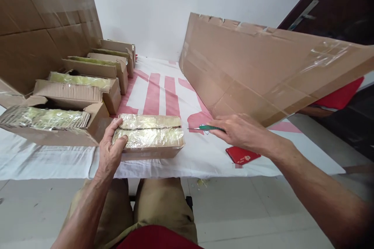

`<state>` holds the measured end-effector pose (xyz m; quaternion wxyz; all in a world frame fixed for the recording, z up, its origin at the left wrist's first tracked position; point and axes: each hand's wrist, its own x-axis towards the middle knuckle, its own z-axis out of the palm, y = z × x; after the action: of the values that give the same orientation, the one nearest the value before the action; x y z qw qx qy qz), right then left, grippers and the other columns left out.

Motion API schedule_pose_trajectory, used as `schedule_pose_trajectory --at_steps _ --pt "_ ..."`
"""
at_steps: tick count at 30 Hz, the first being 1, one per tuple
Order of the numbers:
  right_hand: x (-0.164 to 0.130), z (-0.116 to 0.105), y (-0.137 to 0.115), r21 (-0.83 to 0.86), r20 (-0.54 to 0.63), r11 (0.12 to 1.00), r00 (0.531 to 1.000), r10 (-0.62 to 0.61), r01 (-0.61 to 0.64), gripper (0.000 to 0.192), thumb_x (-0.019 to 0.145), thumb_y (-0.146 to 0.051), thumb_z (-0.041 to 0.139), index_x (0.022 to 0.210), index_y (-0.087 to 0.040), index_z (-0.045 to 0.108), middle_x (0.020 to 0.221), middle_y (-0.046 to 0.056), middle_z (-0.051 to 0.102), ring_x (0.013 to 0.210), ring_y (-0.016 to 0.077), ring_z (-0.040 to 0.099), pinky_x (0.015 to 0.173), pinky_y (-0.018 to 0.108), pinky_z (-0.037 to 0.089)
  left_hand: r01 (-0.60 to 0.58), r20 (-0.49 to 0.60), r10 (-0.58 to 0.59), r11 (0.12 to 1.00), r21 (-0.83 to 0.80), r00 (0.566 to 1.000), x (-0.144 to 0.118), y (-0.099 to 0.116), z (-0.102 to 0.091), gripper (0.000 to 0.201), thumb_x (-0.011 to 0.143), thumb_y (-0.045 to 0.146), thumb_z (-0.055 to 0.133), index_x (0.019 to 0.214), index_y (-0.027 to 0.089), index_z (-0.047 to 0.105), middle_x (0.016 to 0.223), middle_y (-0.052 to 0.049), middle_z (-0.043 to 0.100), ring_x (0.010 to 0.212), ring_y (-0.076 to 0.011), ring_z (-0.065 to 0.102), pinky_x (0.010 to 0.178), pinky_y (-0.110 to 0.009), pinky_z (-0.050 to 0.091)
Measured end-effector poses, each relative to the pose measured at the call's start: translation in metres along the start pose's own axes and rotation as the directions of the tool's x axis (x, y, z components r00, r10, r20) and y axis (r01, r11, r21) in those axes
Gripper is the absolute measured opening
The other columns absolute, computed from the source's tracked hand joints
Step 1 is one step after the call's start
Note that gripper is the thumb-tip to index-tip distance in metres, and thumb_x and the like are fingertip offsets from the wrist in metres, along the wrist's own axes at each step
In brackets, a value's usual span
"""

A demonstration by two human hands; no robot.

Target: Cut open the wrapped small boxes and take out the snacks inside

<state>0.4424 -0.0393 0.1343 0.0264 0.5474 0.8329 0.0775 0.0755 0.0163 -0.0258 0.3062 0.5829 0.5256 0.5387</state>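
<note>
Cutting open the flat brown cardboard box with its shiny plastic-wrapped yellowish contents (pixel 150 137), at the near edge of the white-and-red covered worktop (pixel 204 155): your left hand (pixel 111 149) clamps its left end, your right hand (pixel 242 132) pinches the green-handled thin blade (pixel 206 127) just right of it. Keep left fingers clear of the seam, cut shallow. More open cardboard boxes (pixel 87 85) sit left.
</note>
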Motion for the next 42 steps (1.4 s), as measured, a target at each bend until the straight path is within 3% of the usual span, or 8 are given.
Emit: schedule_pose_trajectory --at_steps 5,9,13,21,26,29,35,42 --pt "-0.028 0.057 0.004 0.345 -0.120 0.897 0.935 0.334 -0.276 0.035 0.104 -0.036 0.050 0.125 -0.027 0.077 0.108 0.005 0.082 0.086 0.0239 0.075 0.073 0.035 0.055 -0.166 -0.077 0.171 0.984 0.065 0.982 -0.003 -0.001 0.007 0.050 0.090 0.037 0.065 0.137 0.023 0.067 0.154 -0.012 0.057 0.148 -0.0307 0.050 0.127 -0.048 0.036" --pt "-0.023 0.134 -0.039 0.244 -0.056 0.897 0.918 0.393 -0.369 0.035 0.102 -0.025 0.051 0.128 -0.019 0.073 0.111 0.012 0.078 0.101 0.0278 0.073 0.085 0.038 0.057 -0.260 -0.245 0.287 0.956 0.137 0.926 -0.013 0.004 0.010 0.053 0.093 0.042 0.069 0.142 0.023 0.061 0.153 -0.015 0.056 0.140 -0.0278 0.057 0.122 -0.046 0.042" --pt "-0.012 0.174 -0.057 0.196 -0.053 0.899 0.911 0.408 -0.391 0.030 0.095 -0.022 0.061 0.122 -0.019 0.075 0.113 0.014 0.076 0.105 0.0305 0.070 0.092 0.042 0.055 -0.148 -0.177 0.171 0.980 0.135 0.969 -0.021 0.007 -0.003 0.057 0.092 0.052 0.068 0.139 0.020 0.063 0.145 -0.016 0.063 0.132 -0.0312 0.063 0.116 -0.051 0.048" --pt "-0.002 0.110 -0.063 0.766 -0.292 0.642 0.869 0.399 -0.037 0.041 0.102 -0.052 0.057 0.125 -0.022 0.072 0.132 0.013 0.072 0.123 0.0297 0.066 0.105 0.047 0.053 -0.112 -0.100 0.102 0.989 -0.099 0.990 -0.030 0.003 -0.009 0.036 0.089 0.041 0.074 0.119 0.023 0.063 0.153 -0.014 0.058 0.143 -0.0336 0.056 0.121 -0.056 0.044" --pt "0.006 0.087 -0.079 0.884 -0.386 0.427 0.808 0.444 0.188 0.054 0.109 -0.058 0.039 0.091 -0.026 0.080 0.110 0.008 0.079 0.110 0.0270 0.073 0.101 0.045 0.055 -0.296 -0.018 0.296 0.955 -0.030 0.955 -0.037 -0.001 -0.021 0.017 0.088 0.034 0.076 0.087 0.022 0.063 0.161 -0.009 0.050 0.147 -0.0320 0.051 0.117 -0.049 0.048" --pt "0.012 0.075 -0.082 0.842 -0.385 0.522 0.830 0.403 0.137 0.040 0.104 -0.053 0.055 0.088 -0.026 0.079 0.102 0.006 0.080 0.100 0.0264 0.074 0.095 0.044 0.056 -0.331 -0.002 0.331 0.943 0.018 0.944 -0.042 -0.003 -0.026 0.016 0.089 0.034 0.076 0.087 0.023 0.064 0.160 -0.011 0.050 0.144 -0.0317 0.055 0.112 -0.048 0.052" --pt "0.044 0.056 -0.100 0.571 -0.348 0.797 0.938 0.015 0.199 0.035 0.108 -0.041 0.050 0.119 -0.024 0.078 0.123 0.008 0.078 0.119 0.0279 0.066 0.106 0.050 0.047 -0.331 -0.022 0.332 0.943 0.035 0.943 -0.043 -0.007 -0.023 0.013 0.092 0.033 0.071 0.089 0.022 0.064 0.158 -0.013 0.051 0.143 -0.0325 0.056 0.115 -0.053 0.049" --pt "0.097 0.057 -0.091 0.419 -0.144 0.906 0.990 0.007 0.055 0.054 0.107 -0.045 0.048 0.152 -0.016 0.055 0.159 0.016 0.055 0.147 0.0341 0.047 0.119 0.057 0.037 -0.338 0.003 0.339 0.941 -0.012 0.941 -0.046 -0.011 -0.022 0.016 0.089 0.033 0.075 0.088 0.022 0.063 0.156 -0.014 0.053 0.144 -0.0327 0.054 0.109 -0.048 0.054"
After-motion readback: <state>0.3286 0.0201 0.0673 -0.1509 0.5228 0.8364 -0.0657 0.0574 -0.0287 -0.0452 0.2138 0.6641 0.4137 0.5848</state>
